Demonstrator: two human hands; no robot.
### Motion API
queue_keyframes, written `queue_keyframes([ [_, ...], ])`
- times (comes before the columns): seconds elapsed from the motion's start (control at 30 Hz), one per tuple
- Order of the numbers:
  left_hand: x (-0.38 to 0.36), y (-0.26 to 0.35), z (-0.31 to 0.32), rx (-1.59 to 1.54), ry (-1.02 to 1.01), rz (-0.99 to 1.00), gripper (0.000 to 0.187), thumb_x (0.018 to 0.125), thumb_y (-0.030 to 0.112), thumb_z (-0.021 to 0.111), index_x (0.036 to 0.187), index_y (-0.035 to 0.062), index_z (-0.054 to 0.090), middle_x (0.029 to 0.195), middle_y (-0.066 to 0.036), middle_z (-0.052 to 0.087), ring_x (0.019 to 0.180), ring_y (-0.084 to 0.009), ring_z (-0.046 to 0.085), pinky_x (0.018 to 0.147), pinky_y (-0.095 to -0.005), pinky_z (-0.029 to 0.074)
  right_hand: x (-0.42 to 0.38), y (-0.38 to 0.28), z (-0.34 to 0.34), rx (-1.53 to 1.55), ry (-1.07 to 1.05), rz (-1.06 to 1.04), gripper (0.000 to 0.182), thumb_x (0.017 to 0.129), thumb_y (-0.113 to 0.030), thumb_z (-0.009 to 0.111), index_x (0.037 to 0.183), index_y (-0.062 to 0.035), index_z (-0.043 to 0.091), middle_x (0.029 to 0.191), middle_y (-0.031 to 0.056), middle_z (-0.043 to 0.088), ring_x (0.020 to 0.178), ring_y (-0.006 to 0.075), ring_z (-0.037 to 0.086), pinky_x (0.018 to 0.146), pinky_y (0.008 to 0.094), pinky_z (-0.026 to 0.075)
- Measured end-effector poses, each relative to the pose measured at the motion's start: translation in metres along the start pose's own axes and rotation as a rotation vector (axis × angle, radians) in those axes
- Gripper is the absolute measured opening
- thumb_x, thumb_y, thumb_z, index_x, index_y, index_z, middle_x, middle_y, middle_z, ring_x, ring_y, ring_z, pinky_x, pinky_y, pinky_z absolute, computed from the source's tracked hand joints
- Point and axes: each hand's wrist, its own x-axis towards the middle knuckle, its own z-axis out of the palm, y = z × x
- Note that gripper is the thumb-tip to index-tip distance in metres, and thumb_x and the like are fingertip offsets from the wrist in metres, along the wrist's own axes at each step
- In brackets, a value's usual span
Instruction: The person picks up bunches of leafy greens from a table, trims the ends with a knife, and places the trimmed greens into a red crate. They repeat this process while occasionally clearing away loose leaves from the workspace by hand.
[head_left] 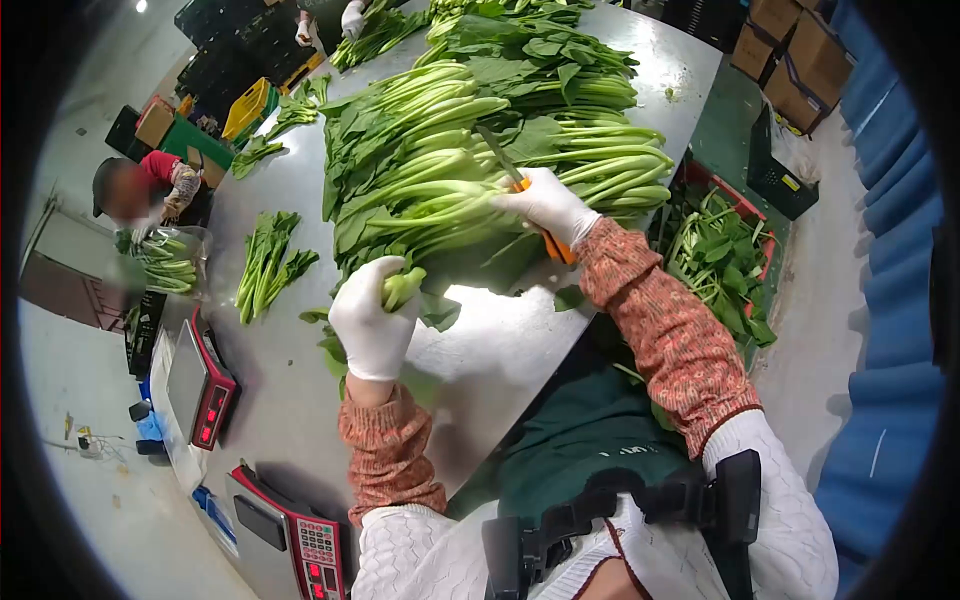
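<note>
My left hand (370, 322), in a white glove, is closed around the pale base of a leafy green vegetable (403, 288), its leaves hanging below the hand over the steel table (470, 350). In my gloved right hand (552, 207) is a knife (497, 150) with an orange handle, its blade pointing up and away over the greens. Just beyond both hands lies a wide heap of leafy greens (415, 160) with thick pale stalks, many of the stalk ends turned toward the right. A smaller bunch of greens (268, 262) rests apart on the left.
Two red-trimmed scales (212, 400) stand along the left side. A red crate (768, 255) of loose leaves sits below the table's right edge, near a black crate (785, 180) and cardboard boxes (800, 85). At left a person (165, 185) handles bagged greens (168, 262); another person's gloved hand (352, 20) is at the far end.
</note>
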Motion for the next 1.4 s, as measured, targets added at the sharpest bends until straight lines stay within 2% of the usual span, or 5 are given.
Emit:
queue_keyframes([
  [0.33,0.047,0.032,0.033,0.323,-0.191,0.231,0.060,0.068,0.013,0.079,0.125,0.0090,0.060,0.118,-0.010,0.065,0.099,-0.0294,0.062,0.083,-0.0372,0.053,-0.053,-0.032,0.026,-0.219,0.126,-0.414,0.030,0.084,-0.015,0.073,0.107,0.0020,0.066,0.084,0.0040,0.066,0.075,0.0074,0.058,0.070,0.0241,0.049],
  [0.6,0.080,0.112,0.030,0.032,-0.157,0.311,0.056,0.065,0.014,0.080,0.118,0.0085,0.062,0.108,-0.011,0.064,0.098,-0.0312,0.061,0.085,-0.0391,0.051,-0.144,-0.083,-0.046,0.111,0.145,-0.458,0.027,0.088,-0.011,0.071,0.110,0.0045,0.065,0.096,0.0045,0.068,0.088,0.0089,0.061,0.078,0.0252,0.050],
  [0.8,0.091,0.169,0.070,0.087,-0.096,0.403,0.047,0.064,0.017,0.079,0.108,0.0088,0.063,0.097,-0.008,0.062,0.090,-0.0300,0.060,0.076,-0.0388,0.051,-0.184,-0.054,-0.097,-0.430,0.730,-0.689,0.027,0.093,-0.008,0.063,0.118,0.0028,0.064,0.106,0.0124,0.072,0.088,0.0149,0.068,0.078,0.0278,0.053],
  [1.1,0.084,0.246,0.109,0.030,-0.084,0.600,0.050,0.065,0.020,0.080,0.112,0.0102,0.063,0.093,-0.007,0.061,0.086,-0.0295,0.061,0.073,-0.0382,0.051,-0.239,-0.017,-0.136,-0.714,0.934,-0.327,0.035,0.084,-0.008,0.064,0.120,-0.0075,0.063,0.090,0.0173,0.070,0.077,0.0348,0.068,0.066,0.0392,0.053],
  [1.4,0.116,0.220,0.091,-0.450,-0.054,0.344,0.033,0.074,0.004,0.074,0.106,0.0020,0.067,0.097,-0.010,0.068,0.085,-0.0203,0.066,0.078,-0.0296,0.052,-0.237,0.138,-0.212,-0.371,0.947,0.019,0.028,0.094,-0.024,0.057,0.102,0.0009,0.067,0.073,0.0148,0.070,0.069,0.0244,0.071,0.069,0.0357,0.054],
])
